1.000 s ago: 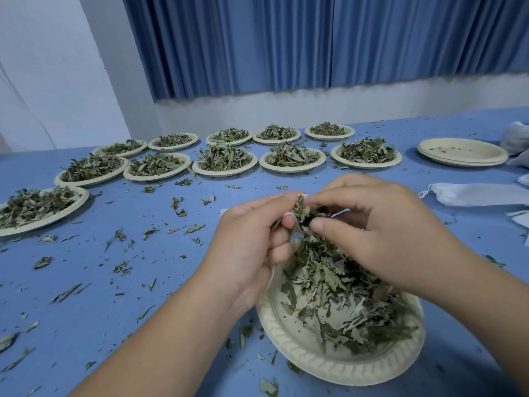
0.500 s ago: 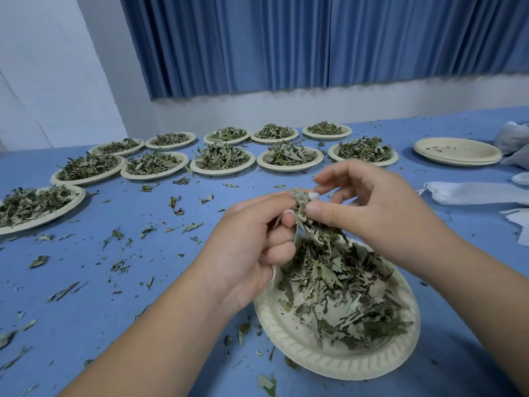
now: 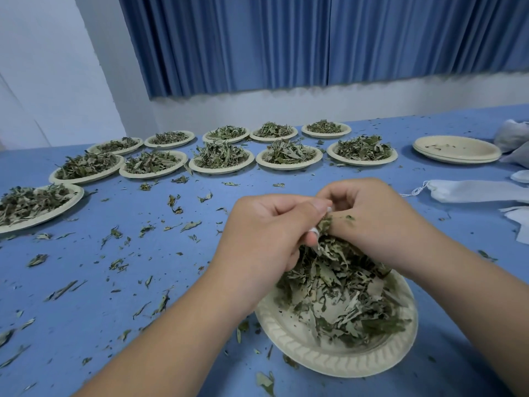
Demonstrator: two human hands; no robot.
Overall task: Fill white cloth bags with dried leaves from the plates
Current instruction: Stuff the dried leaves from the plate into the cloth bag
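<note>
1. Two hands meet just above the far rim of the near plate (image 3: 329,365). The left hand (image 3: 263,239) curls round the mouth of a white bag (image 3: 313,231), of which only slivers of cloth show between its fingers. The right hand (image 3: 380,224) pinches a tuft of leaves (image 3: 325,224) against that mouth.
2. Directly below the grip, the near plate holds a leaf heap (image 3: 343,296), which touches the underside of both hands.
3. Left of the grip lies an open stretch of blue table (image 3: 86,325) strewn with leaf scraps (image 3: 174,200). It runs out to a filled plate cut by the left edge of the view.
4. Beyond the grip comes a bare strip of table, then two rows of filled plates (image 3: 223,154). Behind them are the table's far edge, a pale wall and a blue curtain (image 3: 286,38).
5. Right of the grip, well apart, flat empty bags (image 3: 472,190) lie with a string trailing toward the hands. Past them sit stacked empty plates (image 3: 456,149).
</note>
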